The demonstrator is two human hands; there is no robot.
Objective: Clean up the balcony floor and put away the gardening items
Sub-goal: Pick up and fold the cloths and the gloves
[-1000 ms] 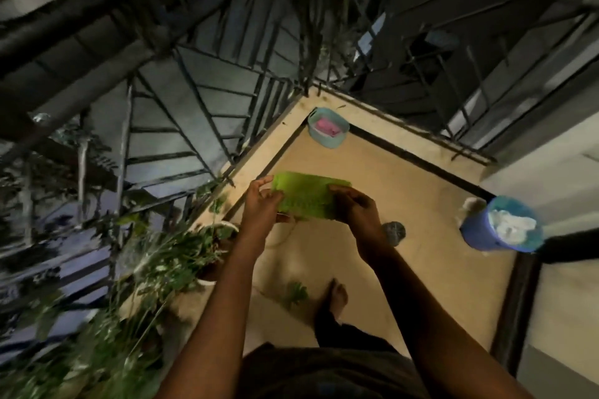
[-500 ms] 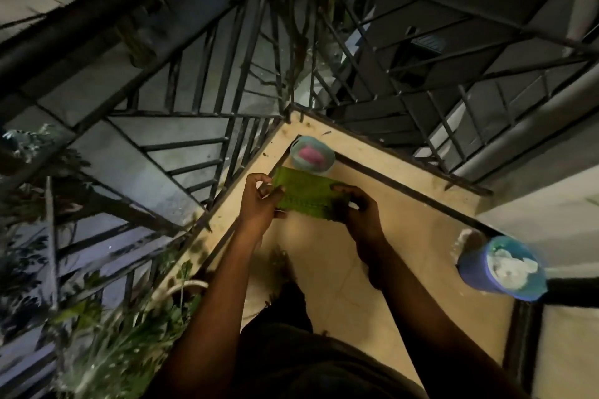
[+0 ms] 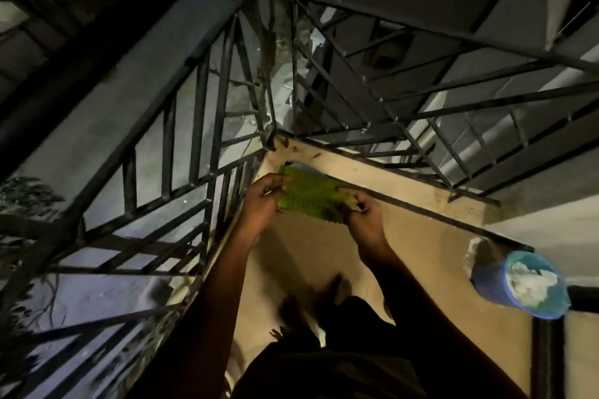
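Green, the mat (image 3: 309,196) is held above the balcony floor (image 3: 308,253), near the corner of the railing (image 3: 207,139): its left edge is pinched by the left hand (image 3: 262,201), its right edge gripped by the right hand (image 3: 363,217), curled round it. Should either hold be loosened, it could be lost through the railing. It appears thin, pliable, and covered in rows of small bumps.

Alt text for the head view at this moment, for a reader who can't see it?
The left hand and right hand hold a green bumpy cloth by its ends above the tan balcony floor, near the corner of a black metal railing. A blue bucket holding something white stands at right.
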